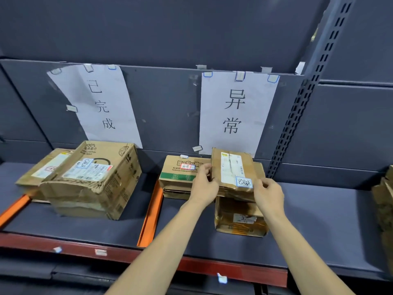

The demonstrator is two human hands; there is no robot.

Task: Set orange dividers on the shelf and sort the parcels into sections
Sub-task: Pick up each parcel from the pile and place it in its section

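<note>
Parcel, tilted atop another box, is pinched by left hand and right hand; orange divider just left.

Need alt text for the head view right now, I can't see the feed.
Both hands, left hand and right hand, grip a small parcel atop stacked boxes under the right paper sign. An orange divider separates this section from the parcels on the left.

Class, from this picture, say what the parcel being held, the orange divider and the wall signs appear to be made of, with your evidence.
Held parcel: brown corrugated cardboard, matte, creased, taped.
Orange divider: probably painted metal or plastic; smooth, even sheen.
Wall signs: thin white paper, curling, held by tape.
</note>
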